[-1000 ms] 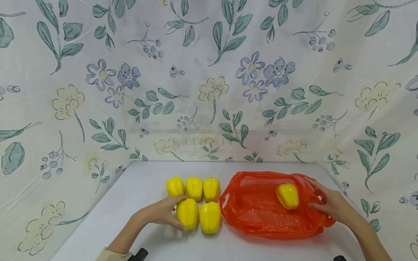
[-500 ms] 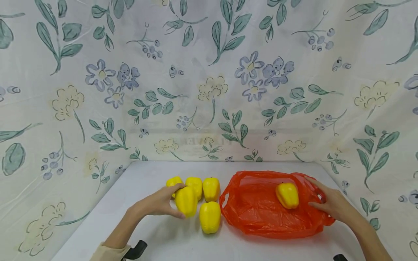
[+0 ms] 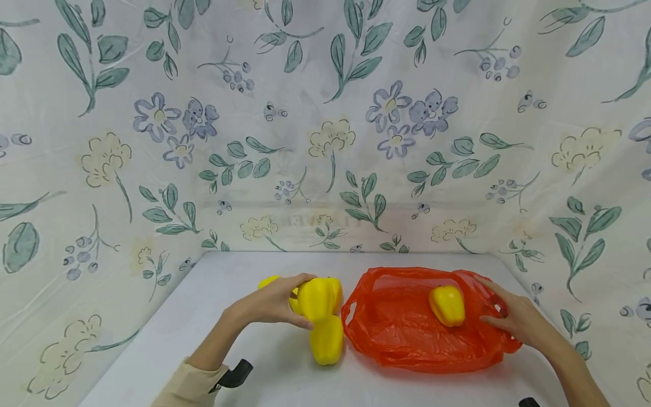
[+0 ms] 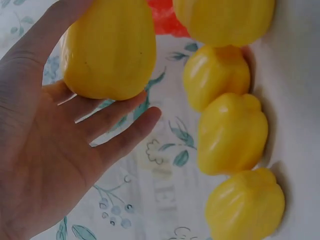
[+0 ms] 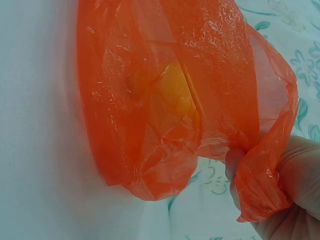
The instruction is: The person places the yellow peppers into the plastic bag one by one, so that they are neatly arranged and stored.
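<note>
Altogether six yellow peppers are in view: one held pepper (image 3: 313, 298), one bagged pepper (image 3: 447, 305), and four on the white bench (image 3: 274, 379), namely a back row of three (image 3: 336, 291) and a single front pepper (image 3: 326, 342). One red plastic bag (image 3: 407, 336) lies open to the right of them.

A second ago the held pepper was beside the front pepper; now it is up off the bench and farther right, overlapping the back row and the front pepper's top in the head view. The bag and the bagged pepper stay as they were.

From the lower left, the left hand (image 3: 274, 299) reaches in sideways, thumb toward the person, its spread fingers gripping the held pepper from its left side. The right hand (image 3: 521, 319) comes from the lower right, its fingers pinching a bunched handle at the bag's right end.
</note>
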`<act>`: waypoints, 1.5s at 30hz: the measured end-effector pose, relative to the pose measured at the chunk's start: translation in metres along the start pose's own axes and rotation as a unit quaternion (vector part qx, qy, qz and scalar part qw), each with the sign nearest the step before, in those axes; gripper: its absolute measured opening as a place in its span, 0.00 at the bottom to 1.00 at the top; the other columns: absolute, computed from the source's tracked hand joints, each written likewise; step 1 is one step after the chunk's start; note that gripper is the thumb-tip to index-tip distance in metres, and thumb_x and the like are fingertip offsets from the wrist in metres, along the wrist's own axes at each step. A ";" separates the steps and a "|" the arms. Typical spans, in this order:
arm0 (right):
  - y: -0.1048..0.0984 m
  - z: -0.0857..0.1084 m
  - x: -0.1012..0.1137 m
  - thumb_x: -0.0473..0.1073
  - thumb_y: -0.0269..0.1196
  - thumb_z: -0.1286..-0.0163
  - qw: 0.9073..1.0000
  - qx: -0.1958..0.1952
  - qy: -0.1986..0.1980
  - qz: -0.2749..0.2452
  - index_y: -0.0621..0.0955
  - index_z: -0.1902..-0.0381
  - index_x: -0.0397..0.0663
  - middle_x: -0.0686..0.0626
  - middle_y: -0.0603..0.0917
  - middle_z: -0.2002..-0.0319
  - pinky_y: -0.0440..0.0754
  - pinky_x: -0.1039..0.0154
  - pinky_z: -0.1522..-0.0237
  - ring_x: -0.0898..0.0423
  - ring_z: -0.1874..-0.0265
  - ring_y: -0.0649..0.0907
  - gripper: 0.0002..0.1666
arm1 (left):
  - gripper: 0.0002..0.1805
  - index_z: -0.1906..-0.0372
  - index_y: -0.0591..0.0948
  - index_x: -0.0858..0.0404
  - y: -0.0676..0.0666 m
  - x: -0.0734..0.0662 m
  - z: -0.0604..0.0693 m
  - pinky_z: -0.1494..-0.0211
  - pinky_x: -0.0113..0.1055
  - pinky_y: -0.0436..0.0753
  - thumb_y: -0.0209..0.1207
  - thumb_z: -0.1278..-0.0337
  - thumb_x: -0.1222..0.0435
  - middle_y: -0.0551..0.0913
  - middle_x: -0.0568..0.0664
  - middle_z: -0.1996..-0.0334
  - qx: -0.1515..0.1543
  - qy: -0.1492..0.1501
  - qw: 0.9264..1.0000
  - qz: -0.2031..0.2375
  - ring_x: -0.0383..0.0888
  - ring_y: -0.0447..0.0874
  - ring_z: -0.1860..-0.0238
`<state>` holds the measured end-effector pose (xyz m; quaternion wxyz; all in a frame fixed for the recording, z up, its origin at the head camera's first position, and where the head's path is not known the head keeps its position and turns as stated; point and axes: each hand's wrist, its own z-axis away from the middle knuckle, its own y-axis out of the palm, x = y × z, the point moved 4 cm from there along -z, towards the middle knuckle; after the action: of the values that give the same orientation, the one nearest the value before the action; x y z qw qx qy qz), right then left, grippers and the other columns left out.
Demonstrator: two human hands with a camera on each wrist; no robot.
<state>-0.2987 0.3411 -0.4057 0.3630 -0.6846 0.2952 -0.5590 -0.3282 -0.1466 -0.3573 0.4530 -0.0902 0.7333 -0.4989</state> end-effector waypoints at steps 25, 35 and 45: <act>0.002 0.002 -0.001 0.46 0.72 0.43 1.000 0.007 0.006 0.011 0.57 0.25 0.44 0.31 0.78 0.47 0.86 0.66 0.72 0.55 0.67 0.80 0.54 | 0.46 0.33 0.67 0.48 0.031 -0.082 -0.104 0.41 0.32 0.78 0.71 0.59 0.38 0.77 0.34 0.45 0.086 0.096 0.985 -0.115 0.34 0.74 0.47; 0.001 0.001 0.001 0.46 0.72 0.42 1.000 0.008 0.005 0.013 0.57 0.25 0.46 0.32 0.79 0.48 0.85 0.67 0.74 0.55 0.70 0.79 0.53 | 0.42 0.36 0.69 0.50 0.062 -0.100 -0.134 0.52 0.23 0.79 0.73 0.58 0.42 0.79 0.34 0.53 0.124 0.103 0.981 -0.107 0.32 0.75 0.53; -0.001 -0.001 0.002 0.44 0.72 0.42 1.000 0.005 -0.001 0.017 0.56 0.24 0.47 0.31 0.79 0.49 0.85 0.67 0.74 0.56 0.71 0.79 0.54 | 0.49 0.30 0.65 0.47 0.090 -0.100 -0.166 0.44 0.29 0.78 0.71 0.59 0.39 0.76 0.34 0.44 0.156 0.038 0.973 -0.167 0.35 0.71 0.47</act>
<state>-0.2994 0.3398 -0.4034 0.3759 -0.6780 0.3034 -0.5540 -0.3675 0.0638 -0.3582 0.3440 -0.1203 0.6377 -0.6786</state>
